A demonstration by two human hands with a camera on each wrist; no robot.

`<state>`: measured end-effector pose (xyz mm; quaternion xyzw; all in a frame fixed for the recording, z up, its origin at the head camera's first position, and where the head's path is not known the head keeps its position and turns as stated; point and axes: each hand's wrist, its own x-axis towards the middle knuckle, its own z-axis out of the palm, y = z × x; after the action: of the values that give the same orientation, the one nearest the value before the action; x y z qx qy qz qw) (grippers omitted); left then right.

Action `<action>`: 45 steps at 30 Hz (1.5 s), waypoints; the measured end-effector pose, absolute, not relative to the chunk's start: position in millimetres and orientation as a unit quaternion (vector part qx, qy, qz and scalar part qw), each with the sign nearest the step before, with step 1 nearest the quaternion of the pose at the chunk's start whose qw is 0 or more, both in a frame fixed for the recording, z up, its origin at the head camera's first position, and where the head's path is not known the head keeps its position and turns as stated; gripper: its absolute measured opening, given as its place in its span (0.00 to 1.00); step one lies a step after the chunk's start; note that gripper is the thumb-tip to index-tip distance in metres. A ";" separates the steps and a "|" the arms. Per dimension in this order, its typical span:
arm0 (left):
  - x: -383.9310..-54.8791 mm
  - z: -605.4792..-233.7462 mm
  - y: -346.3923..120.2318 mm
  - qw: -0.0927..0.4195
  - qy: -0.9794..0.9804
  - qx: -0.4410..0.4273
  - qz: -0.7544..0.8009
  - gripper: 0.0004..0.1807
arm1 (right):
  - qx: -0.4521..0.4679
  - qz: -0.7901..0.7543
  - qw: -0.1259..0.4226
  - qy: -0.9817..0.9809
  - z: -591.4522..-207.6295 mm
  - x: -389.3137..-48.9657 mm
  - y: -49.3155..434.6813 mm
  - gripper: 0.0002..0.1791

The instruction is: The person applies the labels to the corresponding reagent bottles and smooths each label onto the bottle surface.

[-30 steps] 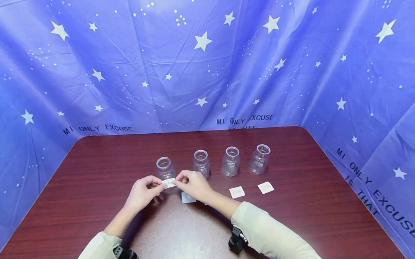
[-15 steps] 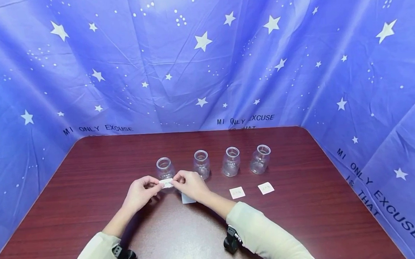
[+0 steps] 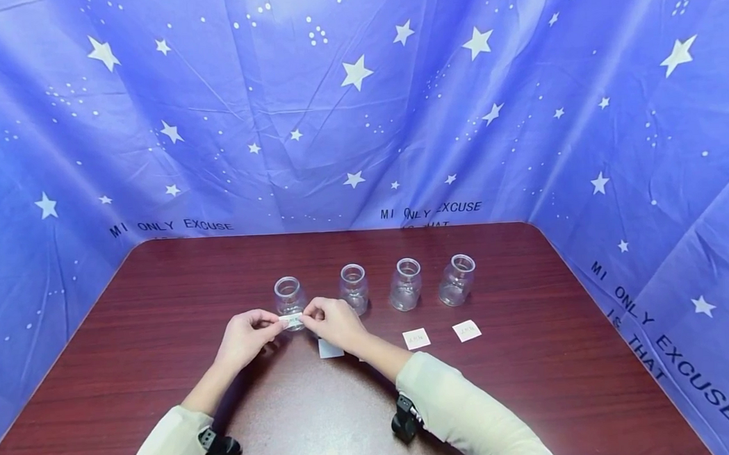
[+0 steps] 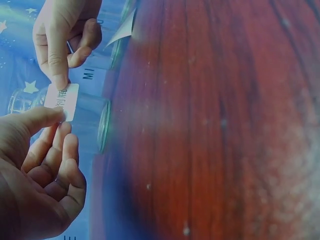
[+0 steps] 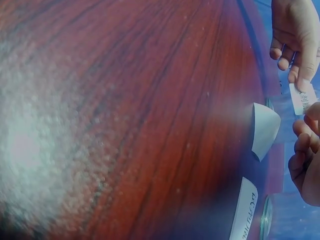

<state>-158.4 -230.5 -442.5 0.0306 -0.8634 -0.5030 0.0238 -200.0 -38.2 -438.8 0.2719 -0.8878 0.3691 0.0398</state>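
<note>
The label (image 3: 293, 320), a small white slip with printing on it, is pinched at its two ends between the left hand (image 3: 244, 340) and the right hand (image 3: 335, 324), thumb and forefinger of each closed on it, right in front of the leftmost jar (image 3: 289, 296); whether it touches the glass cannot be told. That jar is clear glass, upright, open-mouthed and appears empty, as do the three other jars (image 3: 407, 284) standing in a row to its right on the dark red table (image 3: 157, 324). A curled white backing paper (image 3: 330, 348) lies just below the right hand, and two more labels (image 3: 416, 338) lie flat before the two right-hand jars.
</note>
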 end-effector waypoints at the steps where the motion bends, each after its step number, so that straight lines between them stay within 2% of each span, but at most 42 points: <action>1: -158.4 -442.7 -230.6 0.025 -0.864 0.032 -0.502 0.13 | 0.273 0.370 0.040 -0.887 -438.9 -200.2 -38.4 0.08; 14: -158.9 -445.8 -232.8 0.038 -0.867 0.035 -0.495 0.12 | 0.256 0.358 0.033 -0.897 -440.1 -202.8 -36.8 0.09; 20: -158.7 -444.1 -232.3 0.041 -0.865 0.031 -0.498 0.12 | 0.226 0.365 0.030 -0.902 -440.5 -203.3 -36.6 0.13; 24: -158.6 -444.5 -232.3 0.038 -0.863 0.033 -0.503 0.12 | 0.215 0.378 0.017 -0.900 -439.3 -202.4 -37.6 0.19; 29: -159.0 -445.5 -231.7 0.041 -0.859 0.033 -0.509 0.13 | 0.213 0.381 0.000 -0.900 -437.3 -201.5 -40.0 0.32; 32: -159.2 -446.0 -230.5 0.044 -0.858 0.033 -0.511 0.13 | 0.211 0.376 -0.009 -0.902 -437.5 -201.6 -42.1 0.36; 40: -160.2 -446.8 -230.2 0.041 -0.859 0.031 -0.510 0.12 | 0.210 0.372 0.010 -0.904 -438.7 -203.2 -45.4 0.30; 45: -161.9 -448.1 -231.4 0.070 -0.869 0.041 -0.488 0.15 | 0.216 0.368 0.009 -0.904 -439.2 -204.5 -45.1 0.29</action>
<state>-161.9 -231.4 -448.1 0.0407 -0.8691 -0.4880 0.0703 -204.5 -45.1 -439.2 0.2165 -0.9042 0.3680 0.0089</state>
